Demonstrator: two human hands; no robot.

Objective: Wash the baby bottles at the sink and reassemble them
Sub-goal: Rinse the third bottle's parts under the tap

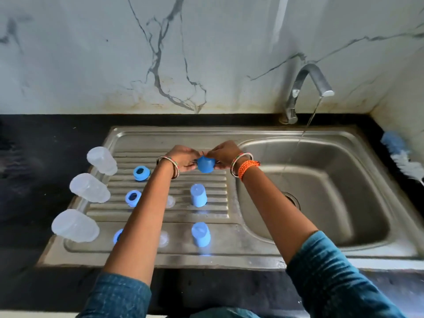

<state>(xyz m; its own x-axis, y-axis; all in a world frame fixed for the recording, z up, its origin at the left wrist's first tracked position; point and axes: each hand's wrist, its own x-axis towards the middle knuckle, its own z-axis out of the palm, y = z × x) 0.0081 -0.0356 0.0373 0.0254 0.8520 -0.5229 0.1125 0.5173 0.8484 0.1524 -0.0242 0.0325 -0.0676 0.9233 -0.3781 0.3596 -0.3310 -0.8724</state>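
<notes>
While water runs from the curved chrome tap [307,88] into the basin, both hands work over the drainboard. Black stone worktop [46,138] carries the stainless steel sink unit [344,226]: basin on the right, ribbed drainboard [174,134] on the left. Marble-patterned wall panel [206,53] stands behind.

Three clear plastic bottle bodies [90,188] stand in a column along the drainboard's left edge, tilted in this wide-angle view; mouth-down or mouth-up cannot be told. White-and-blue bottle brush [400,157] lies on the worktop to the right of the basin.

Two light blue plastic caps [198,195] stand dome-up on the drainboard, one near the ribs' right end, the other nearer the front edge. Three blue screw collar rings [141,173] lie in a column just right of the bottle bodies; the nearest one is partly hidden by the left forearm. Two clear silicone teats [170,201] sit between rings and caps, faint and partly covered.

Left hand [183,160] and right hand [226,153], each in a narrow pinch grip, hold a third blue plastic cap [205,164] between them above the far ribs, near the basin's edge. Bangles on both wrists; orange thread band [247,168] on the right.
</notes>
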